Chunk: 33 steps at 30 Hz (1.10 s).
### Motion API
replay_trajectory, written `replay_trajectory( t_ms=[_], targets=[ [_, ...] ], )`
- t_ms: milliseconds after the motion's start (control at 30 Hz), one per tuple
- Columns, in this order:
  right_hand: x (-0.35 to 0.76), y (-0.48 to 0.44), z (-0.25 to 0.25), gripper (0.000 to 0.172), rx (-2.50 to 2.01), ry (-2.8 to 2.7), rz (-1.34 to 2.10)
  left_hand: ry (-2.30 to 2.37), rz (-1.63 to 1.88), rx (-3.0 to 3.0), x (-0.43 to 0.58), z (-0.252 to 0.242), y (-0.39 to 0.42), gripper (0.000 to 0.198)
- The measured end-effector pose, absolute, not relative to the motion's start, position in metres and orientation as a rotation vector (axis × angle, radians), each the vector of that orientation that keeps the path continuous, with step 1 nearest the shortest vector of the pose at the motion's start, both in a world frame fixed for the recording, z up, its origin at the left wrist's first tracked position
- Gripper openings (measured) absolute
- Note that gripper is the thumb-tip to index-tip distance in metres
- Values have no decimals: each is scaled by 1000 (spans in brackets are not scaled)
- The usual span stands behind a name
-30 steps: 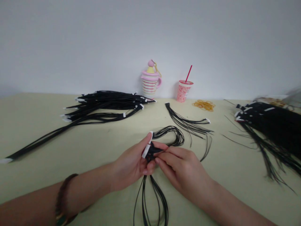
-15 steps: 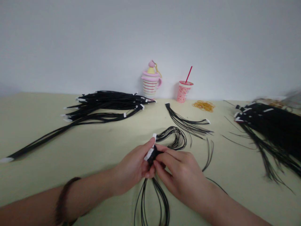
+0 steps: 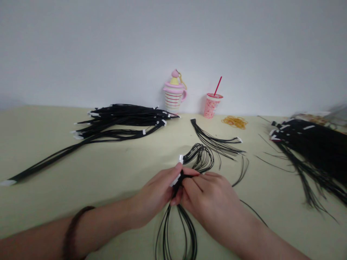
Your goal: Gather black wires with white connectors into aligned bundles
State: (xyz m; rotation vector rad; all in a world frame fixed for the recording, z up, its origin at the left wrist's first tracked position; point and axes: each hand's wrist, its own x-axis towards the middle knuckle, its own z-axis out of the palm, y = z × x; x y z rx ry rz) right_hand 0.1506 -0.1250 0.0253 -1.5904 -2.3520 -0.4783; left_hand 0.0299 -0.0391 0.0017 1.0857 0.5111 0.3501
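Near the middle of the view, my left hand is closed around a bundle of black wires with white connectors. One white connector sticks up past its thumb. My right hand meets it from the right, its fingers bent and pinching the black wires beside the connectors. Wire loops hang below both hands, and another looped part curves out behind them. The fingertips of my right hand are partly hidden.
Black cables are heaped at the back left, one reaching the left edge. Behind stand a striped mug and a pink cup. Yellow rubber bands, a loose wire bundle and a large black pile lie to the right.
My right hand has curled its fingers more and pressed closer to my left hand. The connectors have shifted slightly right, and the looped wires behind have moved a little.
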Motion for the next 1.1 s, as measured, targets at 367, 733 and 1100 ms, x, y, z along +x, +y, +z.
replay_trajectory(
  t_ms=[367,733,1100],
  targets=[
    [159,-127,34,19,-1642,-2147,-251,573,442,997,33,3,-39,39],
    [231,-145,74,10,-749,-1051,1329,605,318,765,25,14,-25,36],
    [250,-131,77,11,-873,-853,664,655,283,857,27,18,-28,45]
  ],
)
